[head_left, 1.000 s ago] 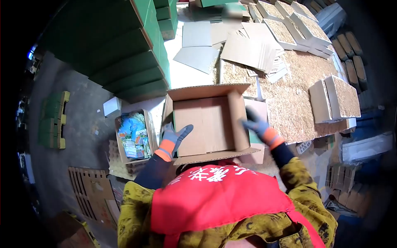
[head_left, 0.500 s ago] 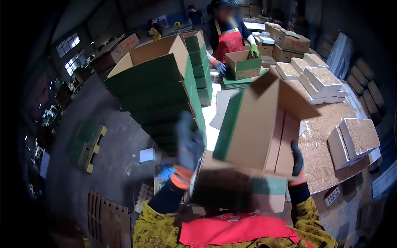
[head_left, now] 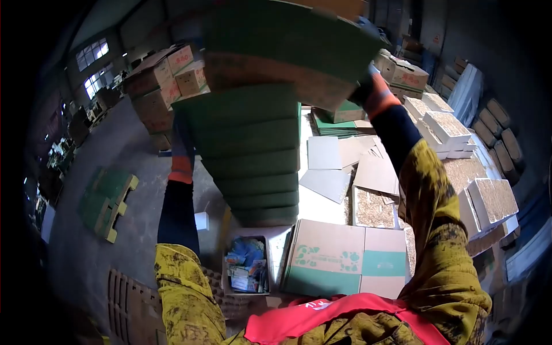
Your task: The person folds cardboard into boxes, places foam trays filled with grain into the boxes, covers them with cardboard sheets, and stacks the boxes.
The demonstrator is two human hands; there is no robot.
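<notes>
Hold the raised carton point(head_left: 282, 43) level above the green stack point(head_left: 253, 150), right hand point(head_left: 367, 87) clasping its end, left hand point(head_left: 183, 137) beside the stack, grip unclear.

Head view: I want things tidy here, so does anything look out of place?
Yes: cardboard sheets lie at mismatched angles, overlapping untidily on the table. The box tilts above the stack, though with the right hand on it, that is probably just handling.
</notes>
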